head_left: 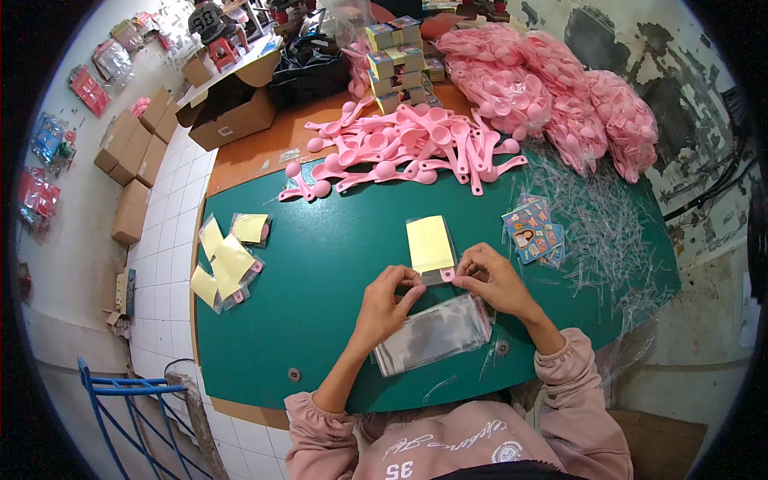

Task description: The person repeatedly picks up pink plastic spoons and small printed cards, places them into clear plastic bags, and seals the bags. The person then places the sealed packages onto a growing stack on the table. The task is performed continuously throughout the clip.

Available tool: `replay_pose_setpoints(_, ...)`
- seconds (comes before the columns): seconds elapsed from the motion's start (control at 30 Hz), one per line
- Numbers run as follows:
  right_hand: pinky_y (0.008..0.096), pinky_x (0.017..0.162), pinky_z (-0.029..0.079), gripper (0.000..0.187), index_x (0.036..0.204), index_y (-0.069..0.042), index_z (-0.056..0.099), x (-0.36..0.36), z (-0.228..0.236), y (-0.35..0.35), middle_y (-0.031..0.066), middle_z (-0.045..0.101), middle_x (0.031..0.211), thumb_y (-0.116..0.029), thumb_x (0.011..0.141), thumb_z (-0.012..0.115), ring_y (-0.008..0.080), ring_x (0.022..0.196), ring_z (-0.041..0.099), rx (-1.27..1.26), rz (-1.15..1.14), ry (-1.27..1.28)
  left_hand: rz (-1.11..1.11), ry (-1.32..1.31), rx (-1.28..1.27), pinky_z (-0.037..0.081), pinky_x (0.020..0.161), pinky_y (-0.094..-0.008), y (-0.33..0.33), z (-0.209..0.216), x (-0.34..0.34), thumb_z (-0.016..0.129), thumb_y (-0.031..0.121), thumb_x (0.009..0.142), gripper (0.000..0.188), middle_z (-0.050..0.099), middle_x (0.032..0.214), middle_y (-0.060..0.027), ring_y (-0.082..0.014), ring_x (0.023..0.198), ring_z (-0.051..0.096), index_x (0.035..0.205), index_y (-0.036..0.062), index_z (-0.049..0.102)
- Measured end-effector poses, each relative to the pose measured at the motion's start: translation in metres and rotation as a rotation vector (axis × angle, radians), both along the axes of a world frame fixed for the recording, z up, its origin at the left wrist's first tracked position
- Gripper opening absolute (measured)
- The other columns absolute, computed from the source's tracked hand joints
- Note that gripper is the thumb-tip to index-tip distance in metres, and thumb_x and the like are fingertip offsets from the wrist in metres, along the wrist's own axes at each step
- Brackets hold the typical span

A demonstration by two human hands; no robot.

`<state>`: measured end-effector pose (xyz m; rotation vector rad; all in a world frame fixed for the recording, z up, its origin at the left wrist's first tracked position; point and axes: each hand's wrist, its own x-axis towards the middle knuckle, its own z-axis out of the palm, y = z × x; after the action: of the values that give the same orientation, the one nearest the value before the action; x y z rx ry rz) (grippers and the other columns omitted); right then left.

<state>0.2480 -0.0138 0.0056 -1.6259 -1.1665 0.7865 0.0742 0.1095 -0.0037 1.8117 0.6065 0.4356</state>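
Note:
Near the middle of the green table lies a small clear plastic bag (432,279) holding a pale yellow card (430,242). The holed end of a pink spoon handle (447,274) shows at its lower right. My left hand (390,302) pinches the bag's lower left corner, thumb against forefinger. At the opposite lower corner, my right hand (494,280) is closed on the edge, its fingers curled. Just below both hands rests a stack of flat clear bags (436,336). Illustrated blue cards (530,232) lie right of my right hand.
Several filled bags with yellow cards (234,266) lie at the table's left. Pink measuring spoons (400,144) are heaped at the far side, beside stacked card bundles (397,68) and bulging bags of spoons (552,88). Clear plastic strips (600,232) litter the right side.

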Motion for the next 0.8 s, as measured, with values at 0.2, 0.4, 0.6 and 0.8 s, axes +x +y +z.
replay_pose_setpoints(0.2,0.0239,0.061,0.049,0.016,0.086,0.002,0.052,-0.007,-0.011,0.005,0.0069,0.058,0.079,-0.012,0.082,0.06,0.0122,0.07,0.06,-0.066,-0.075,0.421,0.057,0.095,-0.065,0.05,0.067,-0.0236,-0.001,-0.002,0.004,0.064,0.01,0.079,0.017,0.056,0.089,-0.0039,-0.0102,0.081,0.056,0.089,-0.001,0.057)
replay_pose_setpoints(0.4,0.0233,0.052,0.05,0.014,0.089,0.001,0.045,-0.013,-0.011,0.009,0.01,0.06,0.075,-0.006,0.083,0.056,0.0126,0.061,0.061,-0.045,-0.204,0.431,0.152,-0.069,-0.267,0.048,0.06,-0.0227,-0.007,-0.001,0.011,0.059,0.009,0.082,0.013,0.056,0.082,-0.0031,-0.0095,0.079,0.055,0.089,0.002,0.05)
replay_pose_setpoints(0.6,0.0238,0.051,0.05,0.015,0.097,0.0,0.047,-0.018,0.0,0.008,0.0094,0.059,0.068,-0.004,0.084,0.053,0.0125,0.058,0.061,-0.07,-0.199,0.325,0.055,-0.004,-0.207,0.043,0.054,-0.0204,-0.006,0.001,0.005,0.055,0.009,0.084,0.01,0.054,0.078,-0.0003,-0.0057,0.074,0.052,0.091,0.0054,0.05)
replay_pose_setpoints(0.8,0.0237,0.052,0.05,0.027,0.111,-0.001,0.048,-0.018,-0.001,0.006,0.0065,0.059,0.07,-0.005,0.084,0.051,0.0118,0.058,0.061,-0.093,-0.161,0.266,0.047,0.071,-0.092,0.044,0.06,-0.0235,-0.006,0.001,0.006,0.058,0.005,0.08,0.033,0.059,0.097,-0.0045,-0.0098,0.074,0.054,0.112,0.004,0.051)
